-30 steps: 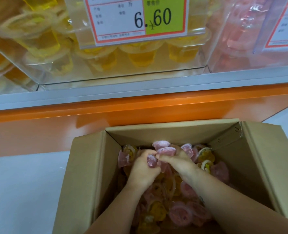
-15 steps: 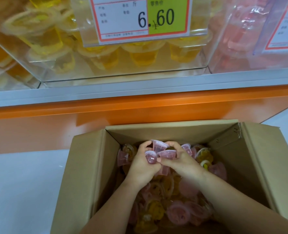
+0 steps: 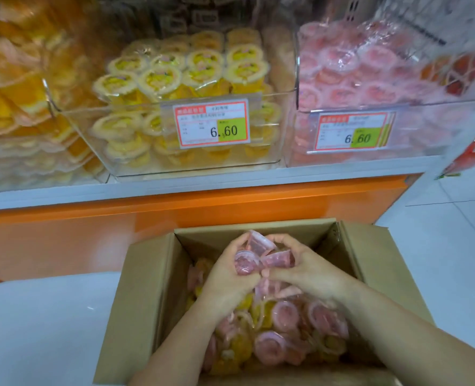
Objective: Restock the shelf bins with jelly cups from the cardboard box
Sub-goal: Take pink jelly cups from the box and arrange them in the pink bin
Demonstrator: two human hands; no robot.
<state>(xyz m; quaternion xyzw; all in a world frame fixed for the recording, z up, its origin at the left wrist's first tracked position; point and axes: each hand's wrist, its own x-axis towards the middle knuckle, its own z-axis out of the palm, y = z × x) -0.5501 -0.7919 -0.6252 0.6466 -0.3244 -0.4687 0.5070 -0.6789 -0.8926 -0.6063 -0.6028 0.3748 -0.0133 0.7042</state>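
Observation:
An open cardboard box (image 3: 147,288) sits on the white floor, filled with loose pink and yellow jelly cups (image 3: 280,338). Above its far end, my left hand (image 3: 225,280) and my right hand (image 3: 305,271) are cupped together around a bunch of pink jelly cups (image 3: 258,254), fingers curled round them. On the shelf above stand a clear bin of yellow cups (image 3: 191,71) at the centre and a clear bin of pink cups (image 3: 364,65) to the right.
Each bin front carries a 6.60 price tag (image 3: 212,123). More yellow cups (image 3: 16,101) fill a bin at the left. An orange shelf base (image 3: 119,227) runs behind the box. White tiled floor (image 3: 447,246) lies right of the box.
Both hands have lifted the bunch of pink cups a little higher out of the box. My view has tilted up, bringing the bin tops into sight.

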